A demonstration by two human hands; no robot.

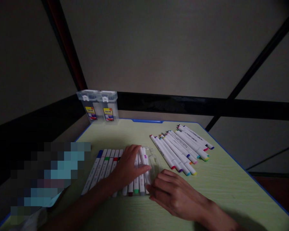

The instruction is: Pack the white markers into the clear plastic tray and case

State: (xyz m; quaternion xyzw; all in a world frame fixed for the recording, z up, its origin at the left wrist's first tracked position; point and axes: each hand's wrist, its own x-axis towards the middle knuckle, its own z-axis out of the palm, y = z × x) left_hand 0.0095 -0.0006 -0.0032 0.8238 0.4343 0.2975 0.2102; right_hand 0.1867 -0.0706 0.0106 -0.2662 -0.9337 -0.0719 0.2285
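Two clear boxes [108,104] stood behind one tray [155,163] of markers [99,170] on the tabletop [233,192]; roughly twelve loose markers [177,150] lay right. The left hand [127,163] arched its fingers over tray markers, the right hand [174,192] curled beside; neither grip was discernible.

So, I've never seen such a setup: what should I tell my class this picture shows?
There is no machine: these are a person's two bare hands. The one picture comes from a camera worn on their head, facing forward and down. On the pale green table lie a row of white markers in a clear tray and, to its right, loose markers. Two clear lidded boxes stand at the back left. The left hand reaches over the row, thumb and fingers about its right end; the right hand is by the tray's near right corner. How firmly either grips, I cannot tell.
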